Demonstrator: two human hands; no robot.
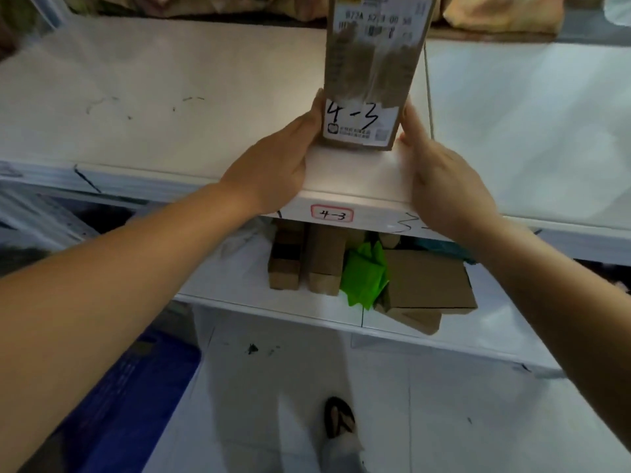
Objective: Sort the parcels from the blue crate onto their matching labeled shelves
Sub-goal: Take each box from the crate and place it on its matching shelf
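A long brown cardboard parcel (372, 73) with "4-3" handwritten on its white sticker lies on the white shelf (170, 107), with its near end just behind the front edge. A red-bordered label (332, 215) on that edge also reads "4-3". My left hand (276, 158) lies against the parcel's left side with the thumb straight along it. My right hand (444, 179) touches the right side with straight fingers. The blue crate (129, 387) stands on the floor at the lower left, partly hidden by my left forearm.
On the shelf below stand brown boxes (321, 264), a green bag (367, 274) and a flat carton (426, 281) that overhangs the edge. Bagged parcels line the shelf above. My sandalled foot (338, 418) is on the white floor tiles.
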